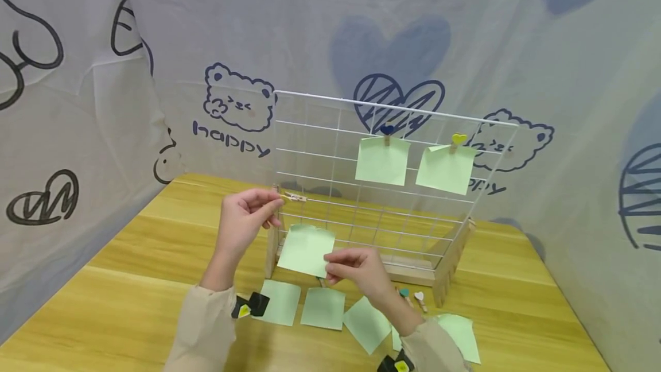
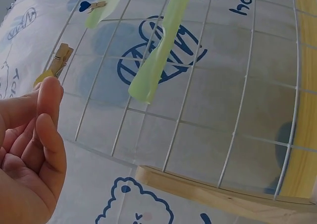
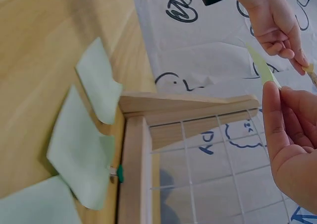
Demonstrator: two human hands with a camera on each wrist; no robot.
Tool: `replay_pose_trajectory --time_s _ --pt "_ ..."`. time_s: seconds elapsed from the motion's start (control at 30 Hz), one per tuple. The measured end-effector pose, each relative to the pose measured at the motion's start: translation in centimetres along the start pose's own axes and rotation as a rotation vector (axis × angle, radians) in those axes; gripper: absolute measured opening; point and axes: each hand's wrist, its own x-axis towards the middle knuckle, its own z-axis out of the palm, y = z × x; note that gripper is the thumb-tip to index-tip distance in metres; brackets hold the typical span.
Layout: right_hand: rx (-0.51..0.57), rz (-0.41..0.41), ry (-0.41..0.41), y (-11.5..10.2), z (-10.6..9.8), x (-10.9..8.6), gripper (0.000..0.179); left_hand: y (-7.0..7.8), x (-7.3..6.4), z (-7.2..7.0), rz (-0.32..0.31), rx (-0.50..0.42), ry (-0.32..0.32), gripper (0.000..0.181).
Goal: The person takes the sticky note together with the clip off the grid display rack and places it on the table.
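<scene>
My left hand (image 1: 248,217) pinches a small wooden clothespin (image 1: 295,197) by its yellow end, near the left side of a white wire grid (image 1: 356,206). In the left wrist view the clothespin (image 2: 60,60) points away from the fingertips. Lower and to the right, my right hand (image 1: 360,271) pinches a pale green paper square (image 1: 306,248) by its right edge, in front of the grid. The right wrist view shows this paper (image 3: 260,63) almost edge-on. Two more green squares hang on the grid, under a dark blue heart clothespin (image 1: 387,131) and a yellow heart clothespin (image 1: 458,140).
Several green paper squares (image 1: 322,309) lie on the wooden table (image 1: 129,280) before the grid. Loose clothespins, one with a teal heart (image 1: 404,293) and one with a white heart (image 1: 420,298), lie near the grid's wooden base (image 1: 408,274). A printed cloth (image 1: 289,27) hangs behind.
</scene>
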Motion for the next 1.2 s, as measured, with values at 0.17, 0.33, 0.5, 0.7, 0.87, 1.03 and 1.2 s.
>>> replay_pose_trajectory --time_s 0.17,0.33,0.5,0.7,0.87,1.03,1.2 --pt "0.004 0.031 -0.024 0.8 0.1 -0.9 0.023 -0.6 -0.2 0.1 -0.021 -0.010 -0.007 0.009" --pt "0.006 0.084 -0.029 1.5 0.1 -1.9 0.025 -1.1 -0.4 0.2 -0.030 -0.018 -0.020 0.009" --pt "0.016 0.110 -0.037 2.1 0.1 -2.9 0.025 -1.3 -0.5 0.4 -0.041 -0.025 -0.035 0.009" --pt "0.032 0.144 -0.067 2.6 -0.1 -4.1 0.026 -1.7 -0.6 0.7 -0.068 -0.036 -0.052 0.013" --pt "0.044 0.165 -0.111 3.0 -0.3 -5.2 0.025 -1.8 -0.8 0.9 -0.084 -0.037 -0.056 0.013" --pt "0.052 0.191 -0.159 4.0 -1.0 -6.7 0.026 -1.9 -0.9 1.1 -0.092 -0.048 -0.073 0.013" --pt "0.136 0.300 -0.171 5.7 -1.8 -8.4 0.027 -2.2 -0.9 1.0 -0.090 -0.045 -0.087 0.014"
